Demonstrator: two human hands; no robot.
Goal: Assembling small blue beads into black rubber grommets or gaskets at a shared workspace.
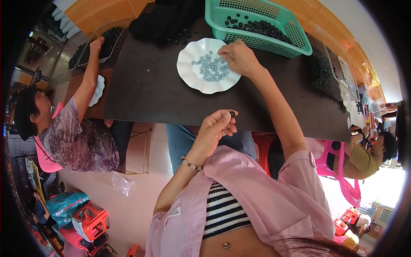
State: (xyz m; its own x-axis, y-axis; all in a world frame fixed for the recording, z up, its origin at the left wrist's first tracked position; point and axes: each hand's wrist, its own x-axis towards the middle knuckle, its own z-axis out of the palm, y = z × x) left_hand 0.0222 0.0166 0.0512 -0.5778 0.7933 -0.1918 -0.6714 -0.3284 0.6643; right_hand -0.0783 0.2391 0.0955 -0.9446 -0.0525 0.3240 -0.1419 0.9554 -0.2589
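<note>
My left hand (217, 128) is closed just off the table's near edge, pinching a small black ring-like part (232, 114) between thumb and fingertips. Farther up, my right hand (240, 58) reaches over the right side of a white scalloped plate (187, 77). Its fingers are pressed together at the plate's edge, and whatever they may hold is hidden. Many small pale blue-grey pieces (214, 70) lie heaped in the middle of that plate. Behind my right hand stands a green plastic basket (299, 43) with more small black parts (261, 28) in it.
Dark cloth (158, 23) and loose black parts (182, 36) lie at the table's (145, 94) far left. On the right stands a clear bin (329, 73) of black parts. Another person (81, 137) works at the left, reaching into a second bin (113, 43). A further person (364, 158) sits at the right.
</note>
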